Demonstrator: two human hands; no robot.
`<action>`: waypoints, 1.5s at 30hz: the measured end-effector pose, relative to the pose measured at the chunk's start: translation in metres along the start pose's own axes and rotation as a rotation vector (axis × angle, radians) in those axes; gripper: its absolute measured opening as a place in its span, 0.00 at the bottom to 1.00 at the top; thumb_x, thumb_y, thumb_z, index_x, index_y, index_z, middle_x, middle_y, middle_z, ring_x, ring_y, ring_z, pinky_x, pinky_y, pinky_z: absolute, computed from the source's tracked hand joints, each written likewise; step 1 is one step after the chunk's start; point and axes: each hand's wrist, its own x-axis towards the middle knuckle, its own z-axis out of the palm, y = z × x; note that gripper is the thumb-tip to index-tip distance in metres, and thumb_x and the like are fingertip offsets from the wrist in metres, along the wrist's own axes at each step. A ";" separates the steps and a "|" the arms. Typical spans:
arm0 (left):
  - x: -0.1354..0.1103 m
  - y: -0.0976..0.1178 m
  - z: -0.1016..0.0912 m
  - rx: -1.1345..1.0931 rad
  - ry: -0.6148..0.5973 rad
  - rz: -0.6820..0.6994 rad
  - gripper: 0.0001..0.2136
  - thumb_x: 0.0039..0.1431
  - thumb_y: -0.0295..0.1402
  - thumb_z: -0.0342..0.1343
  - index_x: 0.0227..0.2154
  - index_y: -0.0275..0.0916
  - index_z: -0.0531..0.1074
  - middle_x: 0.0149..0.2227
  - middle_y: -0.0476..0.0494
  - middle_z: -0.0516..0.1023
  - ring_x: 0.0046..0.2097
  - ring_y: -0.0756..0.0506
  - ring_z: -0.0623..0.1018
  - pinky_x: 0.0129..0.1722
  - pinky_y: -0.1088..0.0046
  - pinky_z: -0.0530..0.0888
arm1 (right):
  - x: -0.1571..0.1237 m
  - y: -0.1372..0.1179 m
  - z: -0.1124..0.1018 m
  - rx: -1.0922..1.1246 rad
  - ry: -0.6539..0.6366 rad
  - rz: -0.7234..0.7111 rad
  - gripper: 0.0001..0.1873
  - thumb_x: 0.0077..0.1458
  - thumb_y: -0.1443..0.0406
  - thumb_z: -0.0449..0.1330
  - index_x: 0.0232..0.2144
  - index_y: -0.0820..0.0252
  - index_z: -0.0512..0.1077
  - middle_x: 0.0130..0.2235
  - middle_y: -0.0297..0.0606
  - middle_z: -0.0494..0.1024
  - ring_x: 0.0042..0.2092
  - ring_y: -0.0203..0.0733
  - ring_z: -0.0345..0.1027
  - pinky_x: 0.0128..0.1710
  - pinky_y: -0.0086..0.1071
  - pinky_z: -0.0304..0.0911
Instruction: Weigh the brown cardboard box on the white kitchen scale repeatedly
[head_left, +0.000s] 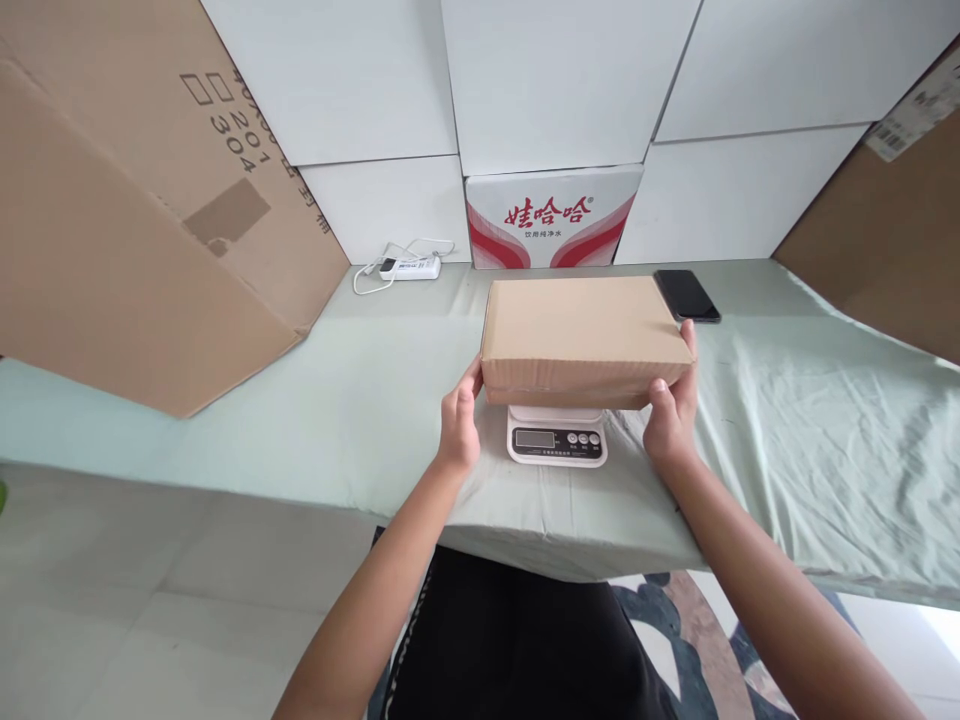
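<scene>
A closed brown cardboard box (581, 325) is held level between my two hands at the middle of the table. My left hand (460, 420) grips its left end, the thumb at the near corner and the other fingers mostly hidden. At the right end my right hand (673, 405) has its thumb on the front face and its fingers along the side. Under the box is a white kitchen scale (556, 440), its display and buttons showing in front. Most of the scale's platform is hidden, so I cannot tell whether the box touches it.
A pale green cloth (405, 420) covers the table. A black phone (688, 296) lies behind the box at right, a white power strip (410, 268) with a cable at back left. Large cartons (150, 220) flank the table; white boxes (551, 80) and a red-printed carton (555, 215) line the back.
</scene>
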 end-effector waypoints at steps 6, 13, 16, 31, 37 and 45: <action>0.000 -0.001 0.000 0.028 -0.001 -0.007 0.41 0.72 0.72 0.48 0.69 0.48 0.81 0.75 0.38 0.81 0.81 0.28 0.71 0.82 0.48 0.70 | -0.001 -0.003 0.002 -0.014 0.002 0.019 0.51 0.65 0.31 0.58 0.81 0.43 0.60 0.80 0.47 0.67 0.84 0.70 0.55 0.84 0.72 0.54; 0.002 -0.008 -0.009 0.057 0.113 0.086 0.42 0.72 0.71 0.51 0.74 0.49 0.76 0.80 0.39 0.74 0.83 0.30 0.69 0.84 0.51 0.67 | 0.004 0.005 -0.002 0.023 0.106 -0.032 0.47 0.65 0.33 0.58 0.79 0.40 0.64 0.69 0.48 0.78 0.72 0.67 0.73 0.76 0.73 0.64; 0.005 -0.012 -0.011 0.054 0.165 0.102 0.44 0.71 0.73 0.49 0.74 0.46 0.76 0.80 0.35 0.74 0.83 0.28 0.69 0.83 0.48 0.68 | 0.009 0.013 -0.004 0.090 0.199 -0.018 0.44 0.66 0.35 0.57 0.78 0.38 0.66 0.63 0.45 0.80 0.66 0.64 0.77 0.71 0.71 0.69; -0.002 -0.011 -0.007 0.110 -0.007 0.140 0.40 0.75 0.68 0.50 0.72 0.41 0.79 0.74 0.32 0.81 0.78 0.27 0.77 0.78 0.47 0.74 | 0.004 0.004 -0.002 0.056 0.057 -0.012 0.44 0.69 0.33 0.56 0.76 0.44 0.70 0.77 0.44 0.74 0.79 0.71 0.64 0.81 0.75 0.55; -0.002 -0.012 -0.007 0.120 -0.005 0.142 0.39 0.76 0.67 0.50 0.72 0.41 0.79 0.74 0.31 0.81 0.78 0.27 0.77 0.78 0.46 0.75 | 0.004 0.001 -0.001 0.051 0.060 -0.014 0.44 0.68 0.33 0.57 0.76 0.45 0.70 0.77 0.45 0.74 0.79 0.71 0.65 0.82 0.75 0.53; -0.002 -0.013 -0.008 0.134 0.008 0.137 0.40 0.75 0.68 0.51 0.71 0.41 0.79 0.73 0.31 0.82 0.77 0.27 0.78 0.77 0.46 0.76 | 0.004 -0.003 -0.001 0.027 0.069 -0.013 0.44 0.68 0.33 0.56 0.75 0.47 0.71 0.76 0.47 0.74 0.78 0.71 0.66 0.81 0.75 0.54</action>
